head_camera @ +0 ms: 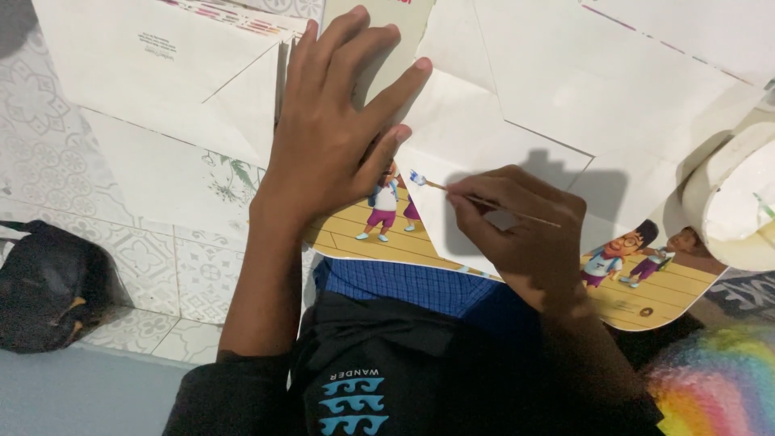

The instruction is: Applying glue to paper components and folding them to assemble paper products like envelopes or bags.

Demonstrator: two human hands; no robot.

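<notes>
My left hand [335, 129] lies flat with fingers spread on a folded white paper sheet [517, 105], pressing it down. My right hand [525, 230] pinches a thin wooden stick [484, 200] whose tip carries a small blue bristle end, touching the paper's edge near my left hand's fingertips. Under the white sheet lies a colourful cartoon-printed sheet [646, 282] showing children on a wooden floor. My lap is covered by blue checked cloth [404, 282].
A roll of wide white tape [739, 202] sits at the right. More white sheets [161, 64] spread at the top left over patterned floor tiles [48, 153]. A black bag [48, 287] rests at the left; rainbow-coloured fabric [718, 379] at bottom right.
</notes>
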